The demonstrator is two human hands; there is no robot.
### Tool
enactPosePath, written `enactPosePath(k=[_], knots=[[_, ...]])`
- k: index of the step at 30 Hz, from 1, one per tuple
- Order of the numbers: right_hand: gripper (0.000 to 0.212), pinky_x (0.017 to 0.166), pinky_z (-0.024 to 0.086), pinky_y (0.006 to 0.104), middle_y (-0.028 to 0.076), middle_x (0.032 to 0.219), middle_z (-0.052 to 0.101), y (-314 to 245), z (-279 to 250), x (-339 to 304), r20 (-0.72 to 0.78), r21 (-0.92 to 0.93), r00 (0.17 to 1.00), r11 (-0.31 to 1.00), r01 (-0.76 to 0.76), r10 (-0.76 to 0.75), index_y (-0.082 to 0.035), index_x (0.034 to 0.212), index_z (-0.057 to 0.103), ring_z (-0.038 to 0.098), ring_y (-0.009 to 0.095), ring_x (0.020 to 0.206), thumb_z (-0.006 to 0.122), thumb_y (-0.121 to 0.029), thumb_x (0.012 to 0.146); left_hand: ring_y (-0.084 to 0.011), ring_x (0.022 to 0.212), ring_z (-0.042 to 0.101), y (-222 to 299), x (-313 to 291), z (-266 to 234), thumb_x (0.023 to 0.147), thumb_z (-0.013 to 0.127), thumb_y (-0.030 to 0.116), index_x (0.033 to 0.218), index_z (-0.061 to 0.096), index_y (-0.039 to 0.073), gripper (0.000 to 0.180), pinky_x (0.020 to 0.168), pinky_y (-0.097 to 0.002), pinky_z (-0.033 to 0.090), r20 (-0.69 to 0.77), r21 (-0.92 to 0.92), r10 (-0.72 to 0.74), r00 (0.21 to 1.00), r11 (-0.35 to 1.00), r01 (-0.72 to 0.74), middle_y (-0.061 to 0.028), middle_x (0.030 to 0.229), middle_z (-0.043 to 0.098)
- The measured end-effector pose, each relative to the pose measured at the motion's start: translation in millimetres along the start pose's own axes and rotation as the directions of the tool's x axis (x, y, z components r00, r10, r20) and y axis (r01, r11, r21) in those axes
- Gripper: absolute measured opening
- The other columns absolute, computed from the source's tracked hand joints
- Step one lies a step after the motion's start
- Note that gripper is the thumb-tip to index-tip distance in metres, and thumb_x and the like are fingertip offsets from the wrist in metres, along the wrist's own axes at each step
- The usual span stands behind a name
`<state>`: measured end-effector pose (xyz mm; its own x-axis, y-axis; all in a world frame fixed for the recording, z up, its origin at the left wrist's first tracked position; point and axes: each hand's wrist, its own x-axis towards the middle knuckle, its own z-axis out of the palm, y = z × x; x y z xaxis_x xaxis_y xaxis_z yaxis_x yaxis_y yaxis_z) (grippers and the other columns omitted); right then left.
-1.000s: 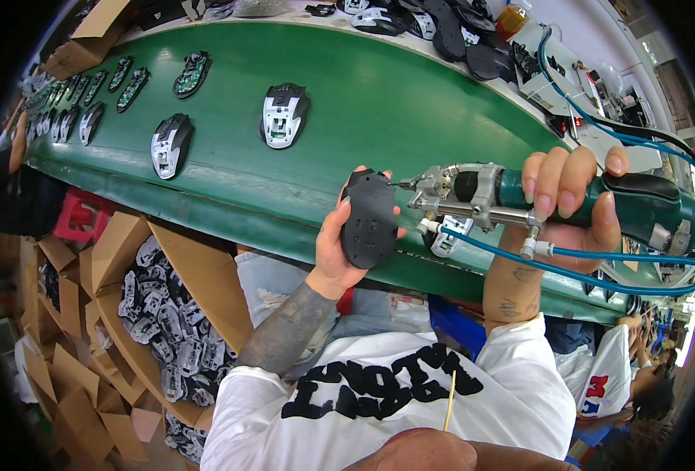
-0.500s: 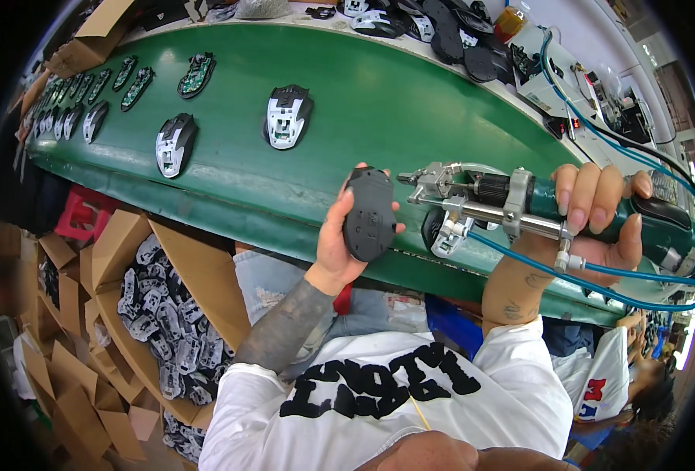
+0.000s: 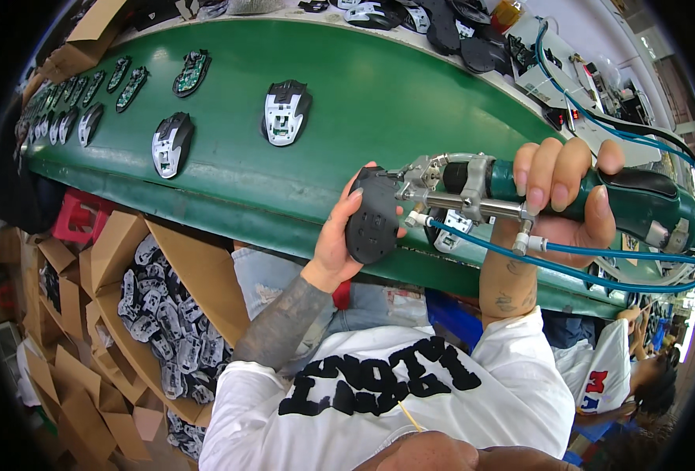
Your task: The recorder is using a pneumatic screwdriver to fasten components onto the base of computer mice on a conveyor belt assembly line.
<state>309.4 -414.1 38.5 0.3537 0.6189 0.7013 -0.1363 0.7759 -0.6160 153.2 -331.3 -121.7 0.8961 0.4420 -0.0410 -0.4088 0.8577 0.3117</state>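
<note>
A dark grey computer mouse (image 3: 373, 224) is gripped in my left hand (image 3: 333, 243), its underside facing me, thumb and fingers at its edges. My right hand (image 3: 567, 188) is wrapped round the green body of a powered screwdriver (image 3: 653, 208), held level. The tool's metal nose reaches the upper right part of the mouse; whether the bit sits in a screw hole is hidden. Partly covered by the tool, a silver-and-black mouse shell (image 3: 449, 235) lies on the green conveyor belt (image 3: 229, 118).
More mouse shells (image 3: 288, 114) and green circuit boards (image 3: 192, 73) lie along the belt toward the left. Blue hoses (image 3: 598, 255) trail from the tool. A cardboard box (image 3: 198, 275) of mouse parts stands below left. Another person (image 3: 606, 369) sits to the right.
My right hand has brought the screwdriver leftward, closing the gap to the mouse, so its nose meets the mouse's upper edge. My left hand has stayed nearly in place.
</note>
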Motion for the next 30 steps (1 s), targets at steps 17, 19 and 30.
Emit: enactPosePath(k=[17, 19, 30], knots=[[0.036, 0.055, 0.040, 0.0309, 0.003, 0.067, 0.050, -33, 17, -17, 0.113, -0.041, 0.989, 0.995, -0.090, 0.094, -0.010, 0.114, 0.039, 0.050, 0.015, 0.053, 0.057, -0.019, 0.084, -0.0246, 0.105, 0.053, 4, -2, -3, 0.091, 0.045, 0.035, 0.135, 0.032, 0.019, 0.048, 0.086, -0.0454, 0.049, -0.069, -0.050, 0.290, 0.955, 0.955, -0.293, -0.0085, 0.132, 0.040], [0.037, 0.055, 0.041, 0.0309, 0.003, 0.066, 0.050, -27, 19, -17, 0.119, -0.048, 0.987, 0.993, -0.104, 0.109, -0.011, 0.114, 0.039, 0.051, 0.016, 0.054, 0.057, -0.019, 0.083, -0.0252, 0.104, 0.053, 4, 0, -1, 0.090, 0.045, 0.036, 0.134, 0.033, 0.019, 0.048, 0.085, -0.0462, 0.048, -0.081, -0.031, 0.298, 0.951, 0.953, -0.301, -0.0090, 0.133, 0.039], [0.036, 0.054, 0.041, 0.0316, 0.003, 0.065, 0.049, -12, 30, -18, 0.123, -0.094, 0.977, 0.982, -0.164, 0.175, -0.012, 0.109, 0.038, 0.050, 0.016, 0.053, 0.060, -0.019, 0.082, -0.0259, 0.103, 0.053, 7, 2, -2, 0.090, 0.045, 0.033, 0.135, 0.031, 0.018, 0.050, 0.082, -0.0457, 0.049, -0.083, -0.050, 0.310, 0.947, 0.948, -0.314, -0.0103, 0.130, 0.042]])
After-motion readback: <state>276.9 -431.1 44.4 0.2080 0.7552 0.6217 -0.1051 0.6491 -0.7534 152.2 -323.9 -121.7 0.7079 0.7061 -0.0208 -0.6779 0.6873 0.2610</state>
